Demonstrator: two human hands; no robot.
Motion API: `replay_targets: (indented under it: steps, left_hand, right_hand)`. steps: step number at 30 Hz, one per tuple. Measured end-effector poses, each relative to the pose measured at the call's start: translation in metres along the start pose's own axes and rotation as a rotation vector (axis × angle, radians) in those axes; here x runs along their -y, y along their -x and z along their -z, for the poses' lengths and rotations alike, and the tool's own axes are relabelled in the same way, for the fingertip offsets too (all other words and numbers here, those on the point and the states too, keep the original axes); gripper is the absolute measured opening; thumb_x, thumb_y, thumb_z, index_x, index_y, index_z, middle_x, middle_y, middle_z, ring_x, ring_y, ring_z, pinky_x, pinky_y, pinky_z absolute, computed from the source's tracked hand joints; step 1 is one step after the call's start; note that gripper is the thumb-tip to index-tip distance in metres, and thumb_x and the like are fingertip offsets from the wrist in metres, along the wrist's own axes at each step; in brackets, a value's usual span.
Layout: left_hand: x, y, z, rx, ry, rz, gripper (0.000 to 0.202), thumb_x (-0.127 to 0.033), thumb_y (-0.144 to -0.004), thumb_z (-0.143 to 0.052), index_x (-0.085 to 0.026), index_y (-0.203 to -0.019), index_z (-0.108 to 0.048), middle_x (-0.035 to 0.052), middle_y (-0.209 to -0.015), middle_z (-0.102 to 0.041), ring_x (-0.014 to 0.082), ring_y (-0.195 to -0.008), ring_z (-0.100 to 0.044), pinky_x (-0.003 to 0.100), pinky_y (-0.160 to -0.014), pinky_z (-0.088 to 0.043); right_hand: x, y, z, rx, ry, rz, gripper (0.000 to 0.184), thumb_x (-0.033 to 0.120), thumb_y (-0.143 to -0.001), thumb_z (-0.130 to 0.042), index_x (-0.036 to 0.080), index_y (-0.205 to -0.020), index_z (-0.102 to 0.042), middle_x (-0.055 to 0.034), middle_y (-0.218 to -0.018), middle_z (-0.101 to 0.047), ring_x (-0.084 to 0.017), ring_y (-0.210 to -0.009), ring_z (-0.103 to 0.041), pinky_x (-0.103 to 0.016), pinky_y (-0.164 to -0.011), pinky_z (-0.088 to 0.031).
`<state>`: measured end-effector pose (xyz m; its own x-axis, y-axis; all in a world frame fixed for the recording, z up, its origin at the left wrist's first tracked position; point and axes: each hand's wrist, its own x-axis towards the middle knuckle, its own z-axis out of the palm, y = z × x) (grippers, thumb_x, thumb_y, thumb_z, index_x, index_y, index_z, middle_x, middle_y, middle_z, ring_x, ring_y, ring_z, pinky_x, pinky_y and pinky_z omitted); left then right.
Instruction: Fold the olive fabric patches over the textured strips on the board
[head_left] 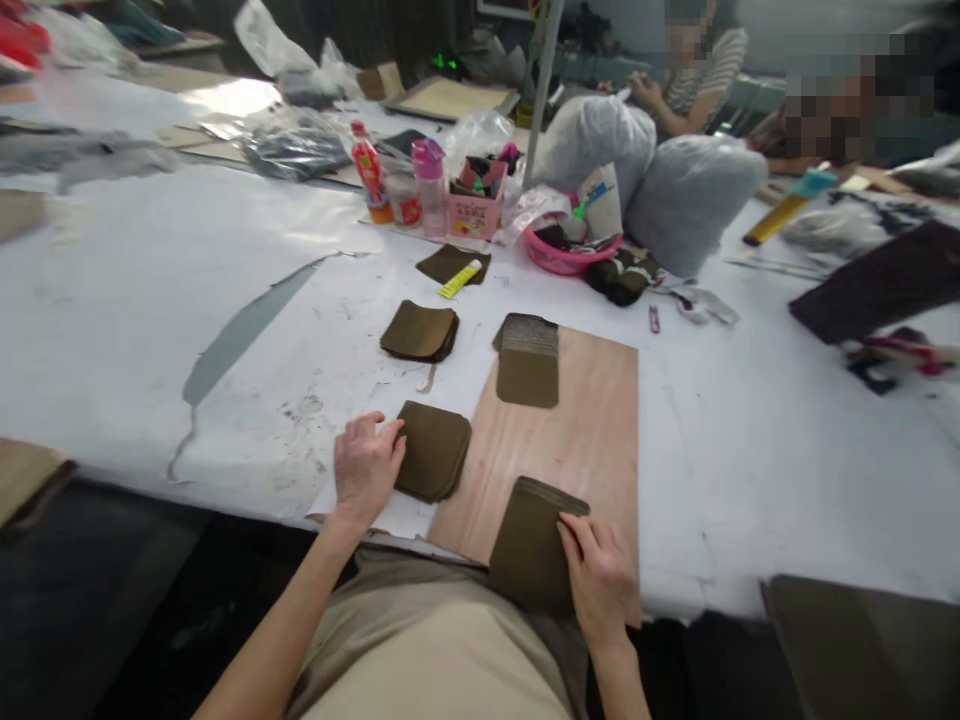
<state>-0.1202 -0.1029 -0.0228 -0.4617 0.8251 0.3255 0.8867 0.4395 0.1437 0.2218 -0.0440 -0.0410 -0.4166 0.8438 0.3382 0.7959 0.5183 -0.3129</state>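
My left hand (367,465) is at the left edge of a stack of olive-brown fabric pieces (433,450), its fingers curled and thumb and fingertips closed on the edge. My right hand (598,565) pinches the right edge of a larger olive-brown fabric piece (529,540), which lies over the front of a wooden board (592,420). Several layered edges show along that piece's far side. Farther up the board lies another olive-brown piece (528,375) with a greyish band across its far end. Behind the left stack sits a second stack of fabric pieces (420,331).
A yellow tube (460,279) rests on a dark fabric piece (431,262). Behind are a red-labelled bottle (370,175), a pink-lidded bottle (429,190), a pink box (477,205), a pink basket (570,262) and stuffed plastic bags (690,200). The white table covering (135,330) is torn. Another person (694,90) sits across.
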Motion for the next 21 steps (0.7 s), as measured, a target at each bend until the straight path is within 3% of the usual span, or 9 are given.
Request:
replay_targets:
  steps: [3, 6, 10, 13, 16, 21]
  left_hand:
    - [-0.008, -0.002, 0.009, -0.051, 0.022, -0.067, 0.019, -0.026, -0.089, -0.055, -0.02, -0.102, -0.068, 0.0117, -0.11, -0.058, 0.0313, -0.106, -0.051, 0.045, -0.085, -0.042]
    - [-0.033, -0.001, 0.015, -0.035, 0.208, -0.211, 0.016, -0.023, -0.09, -0.054, -0.019, -0.096, -0.069, 0.0094, -0.103, -0.06, 0.0272, -0.104, -0.052, 0.041, -0.088, -0.043]
    - [-0.084, 0.013, 0.012, 0.192, 0.487, -0.57, 0.018, -0.021, -0.094, -0.048, -0.02, -0.096, -0.066, 0.006, -0.095, -0.062, 0.0202, -0.096, -0.055, 0.034, -0.086, -0.047]
    - [-0.112, 0.026, 0.002, 0.317, 0.519, -0.761, 0.019, -0.021, -0.095, -0.046, -0.019, -0.102, -0.065, 0.0061, -0.095, -0.063, 0.0195, -0.094, -0.056, 0.035, -0.085, -0.049]
    - [-0.122, 0.034, -0.006, 0.34, 0.491, -0.802, 0.019, -0.02, -0.095, -0.047, -0.018, -0.105, -0.064, 0.007, -0.098, -0.062, 0.0207, -0.098, -0.056, 0.037, -0.086, -0.049]
    - [-0.117, 0.036, -0.011, 0.335, 0.482, -0.817, 0.02, -0.021, -0.096, -0.047, -0.018, -0.107, -0.064, 0.0072, -0.101, -0.063, 0.0213, -0.101, -0.055, 0.037, -0.088, -0.047]
  right_hand:
    - [0.008, -0.001, 0.003, -0.014, 0.054, -0.022, 0.021, 0.034, -0.096, -0.051, 0.023, -0.097, -0.068, -0.0046, -0.088, -0.064, -0.019, -0.082, -0.055, -0.032, -0.077, -0.042]
    - [0.015, -0.001, 0.003, -0.008, 0.06, -0.059, 0.018, 0.032, -0.096, -0.051, 0.022, -0.097, -0.067, -0.0047, -0.089, -0.064, -0.018, -0.083, -0.054, -0.031, -0.077, -0.041]
    - [0.029, 0.001, 0.003, 0.046, 0.077, -0.122, 0.02, 0.033, -0.097, -0.049, 0.019, -0.096, -0.064, -0.0064, -0.091, -0.064, -0.02, -0.087, -0.055, -0.033, -0.078, -0.039]
    - [0.04, 0.004, 0.005, 0.084, 0.085, -0.155, 0.022, 0.035, -0.097, -0.047, 0.019, -0.095, -0.062, -0.007, -0.09, -0.064, -0.021, -0.086, -0.056, -0.035, -0.076, -0.038]
    - [0.047, 0.008, 0.01, 0.113, 0.072, -0.185, 0.024, 0.034, -0.099, -0.043, 0.019, -0.094, -0.061, -0.0072, -0.089, -0.063, -0.021, -0.083, -0.056, -0.035, -0.074, -0.037]
    - [0.05, 0.004, 0.016, 0.176, 0.019, -0.191, 0.021, 0.032, -0.097, -0.048, 0.021, -0.086, -0.061, -0.0043, -0.085, -0.062, -0.02, -0.083, -0.054, -0.034, -0.073, -0.035]
